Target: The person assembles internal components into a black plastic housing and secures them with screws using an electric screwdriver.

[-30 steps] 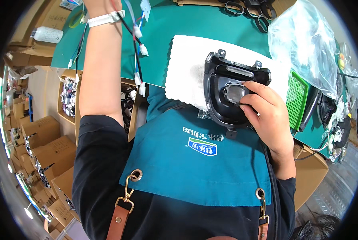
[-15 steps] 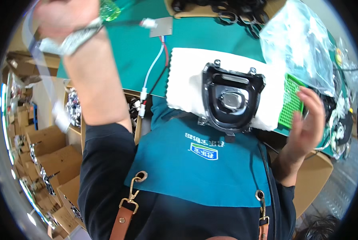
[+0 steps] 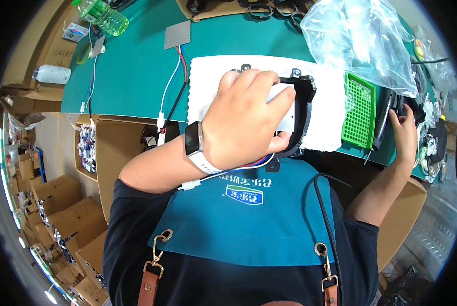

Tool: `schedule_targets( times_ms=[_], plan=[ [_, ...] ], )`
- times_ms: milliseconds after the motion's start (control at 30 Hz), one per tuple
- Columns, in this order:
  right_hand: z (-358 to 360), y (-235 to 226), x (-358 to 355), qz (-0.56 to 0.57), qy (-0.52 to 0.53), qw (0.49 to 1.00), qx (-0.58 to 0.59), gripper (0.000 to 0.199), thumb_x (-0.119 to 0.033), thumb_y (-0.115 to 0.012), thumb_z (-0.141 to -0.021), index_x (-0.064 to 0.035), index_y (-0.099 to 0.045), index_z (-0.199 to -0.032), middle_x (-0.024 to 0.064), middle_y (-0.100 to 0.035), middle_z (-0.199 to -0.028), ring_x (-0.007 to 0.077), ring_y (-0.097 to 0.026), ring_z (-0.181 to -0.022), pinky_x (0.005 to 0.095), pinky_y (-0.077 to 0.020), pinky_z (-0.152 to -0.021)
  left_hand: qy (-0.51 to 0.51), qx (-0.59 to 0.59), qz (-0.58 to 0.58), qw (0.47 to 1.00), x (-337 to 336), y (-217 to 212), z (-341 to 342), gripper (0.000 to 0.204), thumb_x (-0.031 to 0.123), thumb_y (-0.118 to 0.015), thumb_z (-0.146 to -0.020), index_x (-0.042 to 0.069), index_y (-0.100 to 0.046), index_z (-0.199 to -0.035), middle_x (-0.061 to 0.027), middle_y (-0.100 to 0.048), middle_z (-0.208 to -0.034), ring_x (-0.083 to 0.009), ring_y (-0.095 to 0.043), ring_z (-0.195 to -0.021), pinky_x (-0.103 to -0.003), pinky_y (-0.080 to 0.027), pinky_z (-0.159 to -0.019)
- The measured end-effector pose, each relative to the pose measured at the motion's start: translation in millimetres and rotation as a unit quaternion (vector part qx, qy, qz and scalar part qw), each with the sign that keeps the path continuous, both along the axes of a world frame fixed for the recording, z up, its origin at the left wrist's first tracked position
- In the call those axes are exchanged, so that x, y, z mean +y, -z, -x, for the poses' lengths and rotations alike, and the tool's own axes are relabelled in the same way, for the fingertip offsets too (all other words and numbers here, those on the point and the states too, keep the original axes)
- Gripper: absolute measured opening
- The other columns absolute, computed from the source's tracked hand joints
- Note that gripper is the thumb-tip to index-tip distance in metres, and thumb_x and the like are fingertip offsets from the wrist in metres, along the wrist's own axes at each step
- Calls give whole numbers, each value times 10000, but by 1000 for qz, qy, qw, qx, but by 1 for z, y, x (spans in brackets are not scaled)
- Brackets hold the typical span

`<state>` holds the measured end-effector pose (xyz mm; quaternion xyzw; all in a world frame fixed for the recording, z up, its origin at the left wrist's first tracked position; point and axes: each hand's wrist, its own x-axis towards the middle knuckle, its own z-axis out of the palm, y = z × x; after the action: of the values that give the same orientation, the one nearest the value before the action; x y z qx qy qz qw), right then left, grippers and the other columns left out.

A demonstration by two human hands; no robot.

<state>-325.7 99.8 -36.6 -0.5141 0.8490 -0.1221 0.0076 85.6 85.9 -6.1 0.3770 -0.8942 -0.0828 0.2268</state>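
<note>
Two bare hands are at work over one green tabletop (image 3: 136, 66). The left hand (image 3: 249, 115) is palm down, knuckles arched and fingers curled, its thumb set apart on the near side; it has hold of one flat grey panel (image 3: 286, 122) between thumb and fingers. That panel is over the one black plastic housing (image 3: 304, 94), which lies partly under the hand on one white cloth (image 3: 325, 115). The left forearm reaches in from the left with the elbow out to the side, one smartwatch (image 3: 193, 138) on its wrist; thin wires (image 3: 246, 166) run beneath that wrist to a white connector (image 3: 190, 184).

The right hand (image 3: 402, 122) is stretched well out to the right, fingers pointing away from the body and loosely bent, thumb and forefinger apart. It is at a dark item just beside a black rod-like tool (image 3: 383, 120); whether it grips anything cannot be told.

Between the hands lies one green perforated tray (image 3: 359, 109). Beyond the right hand sits one clear plastic bag (image 3: 358, 46). Beyond and left of the left hand are two more wired panels, a nearer one (image 3: 177, 35) and a farther one (image 3: 99, 47), and two bottles, one green (image 3: 104, 17), one white (image 3: 54, 74).
</note>
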Motion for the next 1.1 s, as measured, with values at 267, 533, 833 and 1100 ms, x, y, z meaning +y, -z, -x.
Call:
schedule_targets(
  times_ms=[267, 533, 833, 1100],
  plan=[
    [-54, -10, -1, 71, -44, 992, 89, 482, -285, -735, -824, -63, -592, -1227, 218, -616, -1054, 389, -604, -998, 437, -492, -859, 23, 32, 4, 999, -4, 9, 4, 544, 243, -775, -641, 57, -617, -1127, -141, -550, -1151, -317, -525, -1072, -425, -392, -928],
    [-74, -9, -7, -39, 37, 996, 65, 663, -225, -714, -806, -22, -431, -1370, 288, -654, -1031, 421, -643, -949, 476, -510, -821, 39, 46, -40, 997, -7, 15, -6, 651, 198, -812, -589, 68, -593, -1188, -147, -535, -1212, -344, -522, -1103, -444, -414, -956],
    [-48, -54, 54, 451, -59, 732, -507, 478, -119, -580, -827, -5, -477, -1279, 174, -598, -1040, 260, -587, -931, 394, -477, -919, 36, 48, -42, 997, -5, 17, -6, 668, 209, -825, -571, 68, -597, -1183, -150, -535, -1221, -361, -499, -1111, -463, -405, -970],
    [-86, -51, 7, 572, -263, 579, -518, 683, -646, -630, -808, -118, -490, -1219, 66, -533, -790, 200, -503, -722, 382, -416, -737, 41, 41, -38, 998, -9, 14, -2, 632, 228, -819, -581, 54, -600, -1148, -152, -547, -1180, -345, -508, -1051, -453, -415, -927]
  ],
)
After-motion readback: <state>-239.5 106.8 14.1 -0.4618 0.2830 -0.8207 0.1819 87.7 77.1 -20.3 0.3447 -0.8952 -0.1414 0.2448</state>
